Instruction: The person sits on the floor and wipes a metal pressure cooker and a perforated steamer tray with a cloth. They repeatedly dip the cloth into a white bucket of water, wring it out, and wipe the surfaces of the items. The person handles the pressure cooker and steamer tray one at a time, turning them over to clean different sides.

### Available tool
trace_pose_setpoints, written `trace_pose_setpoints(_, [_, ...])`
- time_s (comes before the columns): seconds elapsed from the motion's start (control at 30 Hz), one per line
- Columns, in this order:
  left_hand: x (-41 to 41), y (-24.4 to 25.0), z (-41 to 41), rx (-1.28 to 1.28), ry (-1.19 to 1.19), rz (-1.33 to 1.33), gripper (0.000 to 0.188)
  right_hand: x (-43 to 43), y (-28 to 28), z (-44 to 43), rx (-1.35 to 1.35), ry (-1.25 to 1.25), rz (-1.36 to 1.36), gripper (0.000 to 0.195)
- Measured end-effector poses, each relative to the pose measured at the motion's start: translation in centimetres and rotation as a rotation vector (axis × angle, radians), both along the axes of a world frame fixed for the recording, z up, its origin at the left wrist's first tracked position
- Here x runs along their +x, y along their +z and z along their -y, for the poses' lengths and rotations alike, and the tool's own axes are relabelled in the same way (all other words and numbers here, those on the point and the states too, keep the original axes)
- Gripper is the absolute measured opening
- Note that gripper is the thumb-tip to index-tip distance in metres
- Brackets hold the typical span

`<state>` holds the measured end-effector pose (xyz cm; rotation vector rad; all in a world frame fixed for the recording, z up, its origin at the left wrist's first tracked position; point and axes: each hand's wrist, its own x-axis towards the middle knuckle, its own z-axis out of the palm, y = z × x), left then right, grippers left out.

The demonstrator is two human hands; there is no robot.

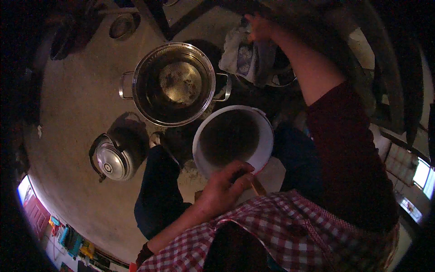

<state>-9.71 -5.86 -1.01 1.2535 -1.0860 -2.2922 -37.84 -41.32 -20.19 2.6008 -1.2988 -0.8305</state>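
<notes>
My left hand (224, 187) is curled at the near rim of a white plastic bucket (266, 136), between my knees. By its fingers is a narrow brown, wood-like piece (258, 187); whether they grip it or the rim is unclear. The bucket's inside is in shade, so any contents cannot be made out. My right arm stretches away, and my right hand (263, 30) is at the top of a bundle of pale and grey cloth (238, 54). Dim light hides whether its fingers hold the cloth. A two-handled stainless steel pot (207, 102) stands beyond the bucket, with brownish specks over its textured bottom.
A metal kettle (114, 163) with a dark handle stands on the floor (74, 136) at left. Farther off lies a round basin-like dish (122, 26), near dark angled furniture legs (166, 30). A red checked apron (272, 224) covers my lap.
</notes>
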Motion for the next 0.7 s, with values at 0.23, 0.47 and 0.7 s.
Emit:
trace_pose_setpoints(0.23, [0.2, -0.8, -0.6, -0.019, 0.133, 0.011, 0.017, 7.9, 4.9, -1.7, -0.265, -0.251, 0.282, 0.046])
trace_pose_setpoints(0.47, [0.0, 0.9, 0.9, 0.189, 0.072, -0.026, 0.017, 5.1, 6.9, -4.8, -0.191, -0.339, 0.549, 0.047])
trace_pose_setpoints(0.7, [-0.3, -0.3, -0.1, 0.154, 0.107, -0.040, 0.018, 3.5, 7.9, -6.5, -0.089, -0.331, 0.732, 0.047])
